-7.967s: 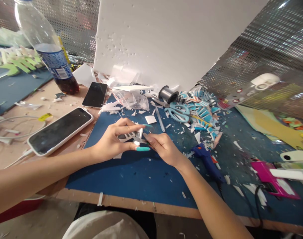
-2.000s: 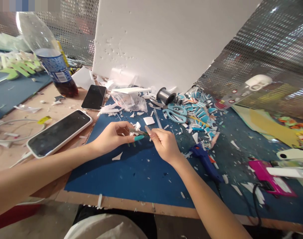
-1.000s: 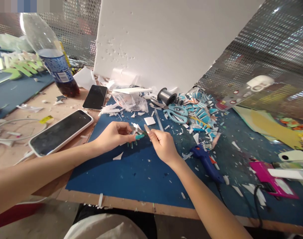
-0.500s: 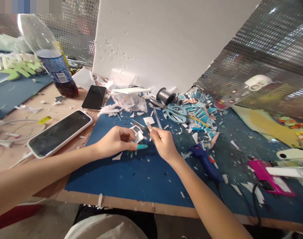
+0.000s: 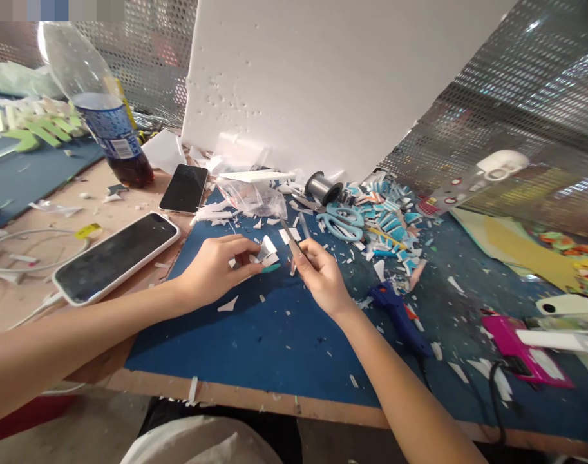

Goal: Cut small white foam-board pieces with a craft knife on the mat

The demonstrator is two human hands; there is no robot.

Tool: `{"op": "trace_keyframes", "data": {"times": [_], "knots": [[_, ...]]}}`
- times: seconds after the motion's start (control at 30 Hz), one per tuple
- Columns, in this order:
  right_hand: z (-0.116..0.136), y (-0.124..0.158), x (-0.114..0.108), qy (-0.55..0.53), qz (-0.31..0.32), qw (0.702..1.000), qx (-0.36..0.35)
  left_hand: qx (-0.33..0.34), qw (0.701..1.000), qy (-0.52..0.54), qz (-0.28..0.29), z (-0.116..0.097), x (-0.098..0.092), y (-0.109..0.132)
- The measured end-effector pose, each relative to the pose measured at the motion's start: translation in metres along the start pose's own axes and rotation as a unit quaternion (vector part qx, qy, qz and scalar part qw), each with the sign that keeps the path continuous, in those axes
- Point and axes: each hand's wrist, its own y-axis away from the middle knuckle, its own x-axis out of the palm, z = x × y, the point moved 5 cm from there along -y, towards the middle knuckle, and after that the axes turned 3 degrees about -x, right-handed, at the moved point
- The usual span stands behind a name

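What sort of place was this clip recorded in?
Most likely a craft or model-making workspace: a glue gun lies on the blue mat, light-blue scissors rest beside a heap of scraps, and the right hand holds a blade-like tool.

On the left hand [image 5: 211, 267] the nails [image 5: 270, 268] are turquoise; the blade [image 5: 290, 236] in the right hand [image 5: 320, 277] is grey, the white piece [image 5: 269, 247] plain. From that piece, twelve o'clock shows a pitted white board [image 5: 294, 71]; two, pale blue scissors [image 5: 342, 223]; four, a navy glue gun [image 5: 402, 322]; nine, a black-screened phone [image 5: 117, 258] cased in white; ten, a bottle [image 5: 88, 67] with blue label [image 5: 103, 122], black-and-white striped barcode [image 5: 123, 149] and dark brown drink [image 5: 132, 174]. White flecks dot the deep blue mat [image 5: 255, 348].
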Motion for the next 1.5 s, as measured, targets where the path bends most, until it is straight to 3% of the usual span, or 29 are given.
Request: {"op": "trace_keyframes", "data": {"times": [0.1,0.37,1.3,1.5], "knots": [[0.001,0.002,0.002,0.016,0.007,1.000,-0.003,0.002,1.000,-0.009,-0.010,0.001,-0.002,0.000],[0.005,0.005,0.011,0.103,0.086,0.990,-0.044,-0.094,0.987,0.131,0.010,0.013,0.002,0.003],[0.003,0.003,0.012,0.103,0.097,0.988,-0.055,-0.112,0.967,0.229,0.019,0.008,0.006,0.005],[0.004,0.003,0.013,0.091,0.103,0.989,-0.046,-0.058,0.980,0.188,0.001,0.005,0.003,0.005]]}}
